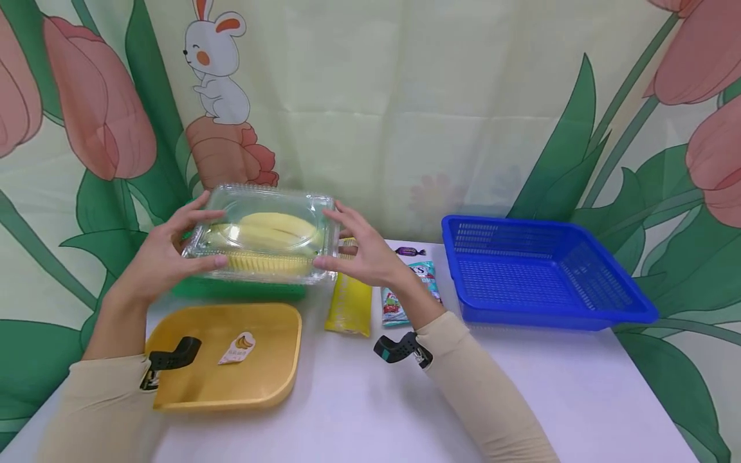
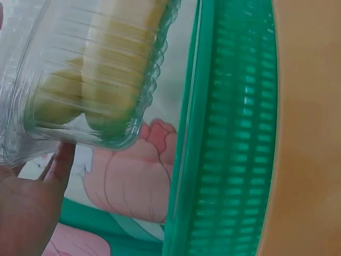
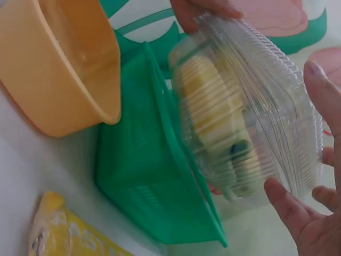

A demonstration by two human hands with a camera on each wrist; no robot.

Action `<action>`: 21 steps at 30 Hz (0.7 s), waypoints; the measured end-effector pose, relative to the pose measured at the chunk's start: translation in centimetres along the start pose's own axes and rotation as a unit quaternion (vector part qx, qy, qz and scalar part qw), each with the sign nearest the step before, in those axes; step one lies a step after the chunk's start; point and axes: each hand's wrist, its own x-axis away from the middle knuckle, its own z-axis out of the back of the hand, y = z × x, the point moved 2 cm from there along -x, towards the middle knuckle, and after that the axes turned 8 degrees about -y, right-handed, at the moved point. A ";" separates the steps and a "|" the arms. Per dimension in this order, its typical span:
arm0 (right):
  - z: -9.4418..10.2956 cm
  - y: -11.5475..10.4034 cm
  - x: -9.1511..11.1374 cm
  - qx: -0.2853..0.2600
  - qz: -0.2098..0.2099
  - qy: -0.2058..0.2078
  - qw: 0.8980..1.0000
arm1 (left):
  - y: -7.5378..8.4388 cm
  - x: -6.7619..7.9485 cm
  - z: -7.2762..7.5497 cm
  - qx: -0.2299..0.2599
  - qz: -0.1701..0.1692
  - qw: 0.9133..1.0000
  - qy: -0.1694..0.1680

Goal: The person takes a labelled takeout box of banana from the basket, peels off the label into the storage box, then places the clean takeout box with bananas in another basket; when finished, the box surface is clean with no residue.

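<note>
A clear plastic clamshell box (image 1: 278, 193) with yellow bananas (image 1: 278, 225) inside is held up, tilted, over a green basket (image 1: 243, 289). My left hand (image 1: 162, 254) grips its left end, thumb along the front. At the right end my right hand (image 1: 367, 251) holds it, thumb in front and fingers spread along the side. The right wrist view shows the box (image 3: 298, 112) above the green basket (image 3: 133, 138), its lid and base together. In the left wrist view, fingers of the left hand (image 2: 32, 213) reach under the box.
In front of the green basket stands an orange-yellow tray (image 1: 272, 379) holding a banana-picture label (image 1: 237, 348). A yellow packet (image 1: 350, 305), a teal snack bag (image 1: 428, 276) and a purple-wrapped candy (image 1: 410, 251) lie mid-table. A blue basket (image 1: 550, 315) stands at the right.
</note>
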 end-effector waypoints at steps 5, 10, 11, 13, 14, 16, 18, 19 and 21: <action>-0.6 0.6 -1.1 -0.023 -0.006 0.009 1.000 | -0.9 -0.8 0.8 0.016 0.021 1.000 0.008; -1.3 1.0 -2.5 -0.049 -0.003 0.013 0.999 | -2.0 -1.2 1.6 0.015 0.039 0.999 0.022; -1.5 1.1 -2.8 -0.051 -0.003 0.012 0.999 | -2.2 -1.2 1.7 0.012 0.043 0.999 0.025; -1.8 1.2 -3.3 -0.049 -0.004 0.007 0.999 | -2.7 -1.3 2.0 0.015 0.048 0.998 0.031; -1.9 1.3 -3.6 -0.048 -0.005 0.004 0.999 | -3.0 -1.4 2.1 0.019 0.051 0.998 0.033; -2.2 1.5 -4.2 -0.042 -0.009 -0.001 0.999 | -3.5 -1.5 2.2 0.026 0.056 0.997 0.036; -2.4 1.7 -4.7 -0.037 -0.018 -0.006 0.999 | -4.1 -1.6 2.3 0.034 0.065 0.997 0.034; -2.5 1.9 -4.8 -0.034 -0.026 -0.008 0.999 | -4.5 -1.7 2.3 0.035 0.069 0.997 0.031; -2.6 2.3 -5.0 -0.031 -0.044 -0.012 0.998 | -5.1 -1.9 2.2 0.033 0.075 0.996 0.021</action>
